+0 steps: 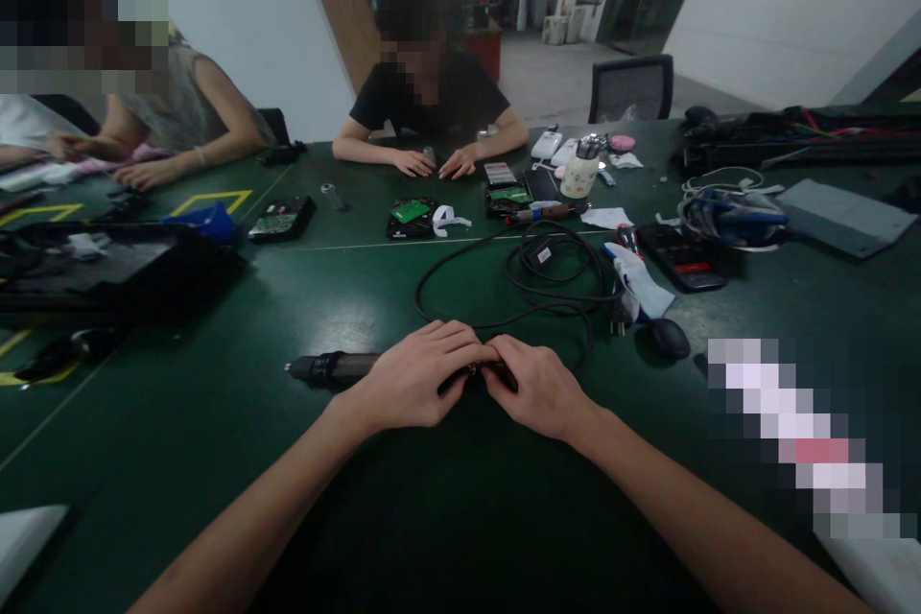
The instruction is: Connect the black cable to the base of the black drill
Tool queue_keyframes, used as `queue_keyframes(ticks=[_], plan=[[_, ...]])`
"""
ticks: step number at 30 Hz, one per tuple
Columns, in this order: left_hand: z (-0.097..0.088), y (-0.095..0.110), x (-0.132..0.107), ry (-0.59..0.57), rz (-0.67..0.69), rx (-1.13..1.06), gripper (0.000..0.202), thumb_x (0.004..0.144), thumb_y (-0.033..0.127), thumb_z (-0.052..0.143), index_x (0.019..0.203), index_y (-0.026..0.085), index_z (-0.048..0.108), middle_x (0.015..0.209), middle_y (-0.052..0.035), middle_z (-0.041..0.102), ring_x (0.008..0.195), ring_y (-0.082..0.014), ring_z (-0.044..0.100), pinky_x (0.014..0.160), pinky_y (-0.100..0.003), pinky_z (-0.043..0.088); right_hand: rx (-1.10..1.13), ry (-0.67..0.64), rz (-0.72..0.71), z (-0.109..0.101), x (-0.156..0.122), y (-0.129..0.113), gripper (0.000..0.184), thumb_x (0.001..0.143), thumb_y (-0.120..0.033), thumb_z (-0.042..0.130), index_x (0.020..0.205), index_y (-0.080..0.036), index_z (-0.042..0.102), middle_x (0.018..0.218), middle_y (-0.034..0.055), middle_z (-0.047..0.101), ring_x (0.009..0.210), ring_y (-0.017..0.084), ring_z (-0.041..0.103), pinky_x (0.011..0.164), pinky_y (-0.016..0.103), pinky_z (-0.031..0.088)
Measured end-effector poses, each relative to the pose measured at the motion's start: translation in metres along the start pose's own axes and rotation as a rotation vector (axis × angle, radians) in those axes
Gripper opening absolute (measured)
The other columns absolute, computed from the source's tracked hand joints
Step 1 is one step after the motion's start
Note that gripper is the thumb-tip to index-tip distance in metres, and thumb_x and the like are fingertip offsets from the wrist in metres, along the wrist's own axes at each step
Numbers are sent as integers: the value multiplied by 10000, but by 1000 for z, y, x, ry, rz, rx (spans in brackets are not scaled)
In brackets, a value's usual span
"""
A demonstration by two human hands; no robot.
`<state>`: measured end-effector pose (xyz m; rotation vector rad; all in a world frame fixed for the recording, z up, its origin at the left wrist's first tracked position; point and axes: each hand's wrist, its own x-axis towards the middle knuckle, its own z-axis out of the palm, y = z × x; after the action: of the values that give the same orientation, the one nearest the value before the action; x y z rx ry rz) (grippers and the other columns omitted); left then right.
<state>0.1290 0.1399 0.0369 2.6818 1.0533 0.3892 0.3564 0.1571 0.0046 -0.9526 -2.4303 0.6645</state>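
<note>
A dark electric screwdriver point(345, 367) lies level just above or on the green table, its bit tip pointing left. My left hand point(424, 374) is closed around its body. At the tool's right end, my right hand point(536, 384) is closed, with thumb and fingers pinching there. The fingertips of both hands meet, and a small metallic detail shows between them; most of that end is hidden. Beyond my hands a black cable point(554, 302) lies in loose coils with a white label on it. A plug point(619, 321) rests at the coil's right side.
Hard drives point(282, 218) and green circuit boards point(410, 211) lie farther back. A black tray point(107, 269) stands left. To the right are a phone point(683, 257), a computer mouse point(666, 339) and a blue cable bundle point(734, 216). A flask point(579, 168) stands near a co-worker sitting opposite.
</note>
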Motion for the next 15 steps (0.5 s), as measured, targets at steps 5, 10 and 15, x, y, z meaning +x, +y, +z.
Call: queue_keyframes(ticks=[5, 10, 15], plan=[[2, 0, 0, 20, -23, 65, 357, 983, 237, 565, 1339, 260, 564, 1144, -37, 646, 1077, -218, 580, 935, -407, 471, 5, 1, -2, -1, 0, -1, 97, 969, -173, 587, 1044, -218, 546, 962, 20, 621, 783, 167, 585, 699, 287, 415], [-1, 1, 1, 3, -9, 15, 426, 946, 198, 591, 1365, 256, 545, 1217, -48, 641, 1148, -224, 573, 985, -403, 462, 15, -5, 7, -3, 0, -2, 96, 965, -174, 593, 1037, -214, 544, 961, 16, 617, 775, 159, 581, 693, 280, 418], [0, 0, 1, 14, -23, 59, 370, 975, 249, 579, 1344, 252, 563, 1166, -42, 648, 1093, -219, 584, 949, -406, 471, 1, -5, 8, -2, 0, -2, 95, 970, -180, 594, 1041, -214, 541, 965, 17, 615, 777, 162, 580, 697, 290, 418]])
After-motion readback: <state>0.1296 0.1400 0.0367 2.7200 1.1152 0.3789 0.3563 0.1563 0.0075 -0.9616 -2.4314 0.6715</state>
